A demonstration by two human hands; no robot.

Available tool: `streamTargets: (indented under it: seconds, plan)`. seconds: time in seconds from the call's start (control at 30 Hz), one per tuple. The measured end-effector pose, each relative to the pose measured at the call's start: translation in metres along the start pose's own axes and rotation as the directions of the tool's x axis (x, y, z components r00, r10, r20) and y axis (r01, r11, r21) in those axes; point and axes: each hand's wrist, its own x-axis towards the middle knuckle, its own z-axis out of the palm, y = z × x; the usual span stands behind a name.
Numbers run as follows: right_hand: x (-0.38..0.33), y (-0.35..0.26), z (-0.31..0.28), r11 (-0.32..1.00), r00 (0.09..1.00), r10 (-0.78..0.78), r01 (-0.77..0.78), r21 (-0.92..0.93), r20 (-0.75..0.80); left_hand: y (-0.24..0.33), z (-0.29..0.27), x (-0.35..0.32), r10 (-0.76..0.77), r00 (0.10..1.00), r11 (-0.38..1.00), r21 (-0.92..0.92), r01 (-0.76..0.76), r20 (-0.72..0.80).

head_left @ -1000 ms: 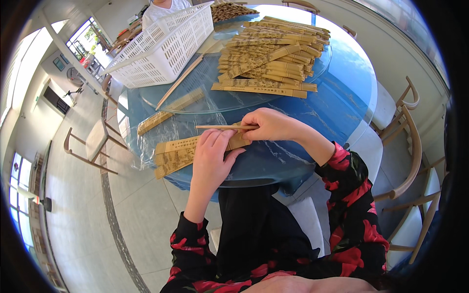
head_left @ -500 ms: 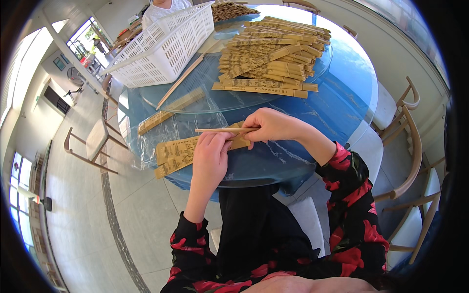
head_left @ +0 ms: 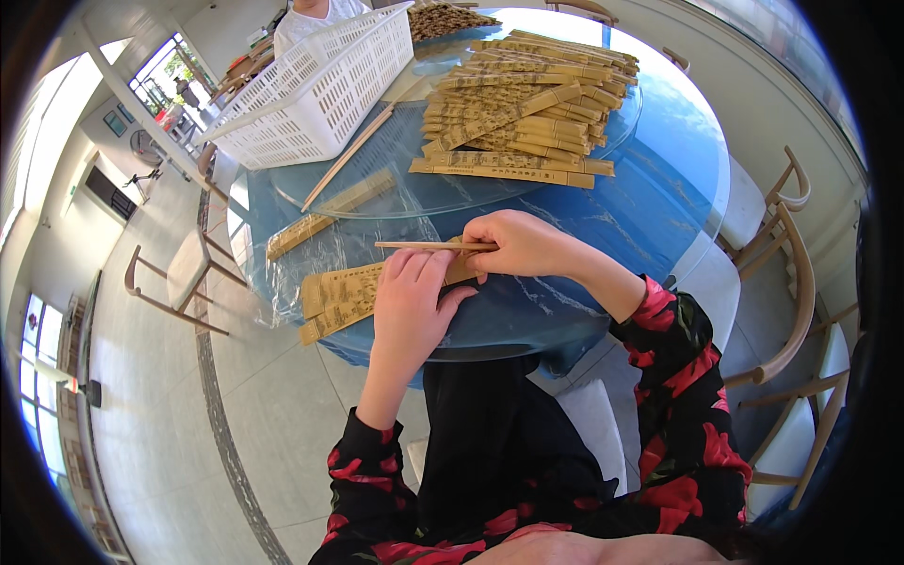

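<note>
My right hand [head_left: 513,243] is closed around one end of a pair of pale wooden chopsticks [head_left: 400,245], held level just above the near edge of the table. A small fanned stack of brown printed paper chopstick sleeves [head_left: 341,297] lies beneath. On that stack rests my left hand [head_left: 411,299], its fingers stretched flat with the tips close to the chopsticks and its thumb spread toward my right hand. The fingers cover the middle of the sleeves.
A large pile of brown sleeves [head_left: 527,104] sits on the glass turntable [head_left: 490,200], beside loose chopsticks [head_left: 348,155] and a white slotted basket [head_left: 320,113]. Many chopsticks [head_left: 443,21] lie farther back. Another sleeve bundle [head_left: 330,215] is at left. A person [head_left: 315,24] sits opposite.
My left thumb has spread away from its fingers, and the left hand has flattened over the sleeves. The chopsticks have risen very slightly in my right hand.
</note>
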Motion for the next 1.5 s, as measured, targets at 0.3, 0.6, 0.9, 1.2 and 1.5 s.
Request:
streamTargets:
  seconds: [0.3, 0.6, 0.9, 1.2, 1.5]
  plan:
    - [-0.005, -0.001, 0.001, 0.997, 0.997, -0.058, 0.056, 0.046, 0.045, -0.005, 0.004, -0.004, 0.009, 0.999, 0.997, -0.079, -0.006, 0.047]
    - [-0.002, -0.003, 0.004, 0.999, 1.000, 0.011, -0.012, 0.044, 0.014, -0.006, 0.005, -0.005, -0.032, 0.999, 0.992, -0.122, 0.036, 0.034]
    - [-0.011, 0.001, -0.033, 0.993, 0.993, -0.095, 0.089, -0.076, -0.074, -0.007, 0.005, -0.006, -0.086, 0.996, 0.986, -0.145, 0.082, -0.021]
    - [-0.034, 0.003, -0.071, 0.995, 0.996, 0.004, 0.006, -0.099, 0.094, -0.005, 0.005, -0.005, -0.177, 0.980, 0.977, -0.141, 0.162, -0.096]
    - [-0.034, 0.002, -0.070, 0.983, 0.994, 0.079, -0.067, -0.169, 0.071, -0.005, 0.004, -0.006, -0.172, 0.980, 0.980, -0.123, 0.159, -0.098]
